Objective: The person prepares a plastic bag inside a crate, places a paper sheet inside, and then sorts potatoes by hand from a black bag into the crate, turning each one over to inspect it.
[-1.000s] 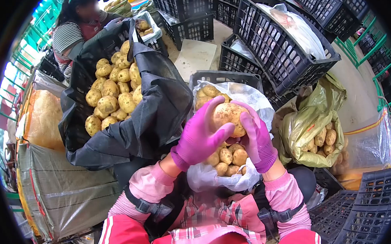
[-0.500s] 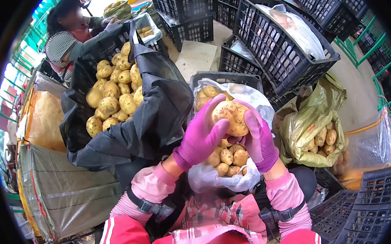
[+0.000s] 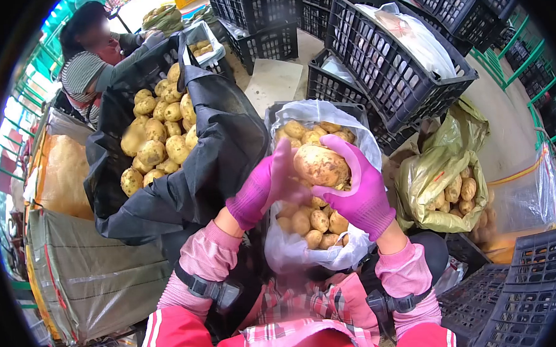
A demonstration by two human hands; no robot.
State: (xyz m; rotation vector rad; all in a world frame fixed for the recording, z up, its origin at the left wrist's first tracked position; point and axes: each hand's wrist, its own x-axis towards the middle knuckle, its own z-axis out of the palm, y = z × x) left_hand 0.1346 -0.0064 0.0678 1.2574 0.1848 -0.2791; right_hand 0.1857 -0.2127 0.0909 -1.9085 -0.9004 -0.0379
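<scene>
A large potato (image 3: 320,165) with brown blemishes is gripped in my right hand (image 3: 362,191), which wears a pink-purple glove, thumb below and fingers curled over its right side. My left hand (image 3: 263,182), gloved alike, is at the potato's left side with its fingers apart; motion smears its thumb. Both hands are above a crate (image 3: 352,110) lined with a white plastic bag (image 3: 366,147), where several smaller potatoes (image 3: 319,220) lie. Left of it, a crate draped with black cloth (image 3: 229,135) holds a heap of potatoes (image 3: 156,129).
An olive plastic bag (image 3: 411,195) of potatoes stands at the right. Black crates (image 3: 404,60) are stacked ahead, and more crates (image 3: 541,276) lie at lower right. A covered bale (image 3: 94,271) fills the left side. Another person (image 3: 87,64) sits at upper left.
The potato has turned and shifted slightly left, passing from both hands into my right hand. My left hand has moved left and its fingers have come away. My view has shifted slightly.
</scene>
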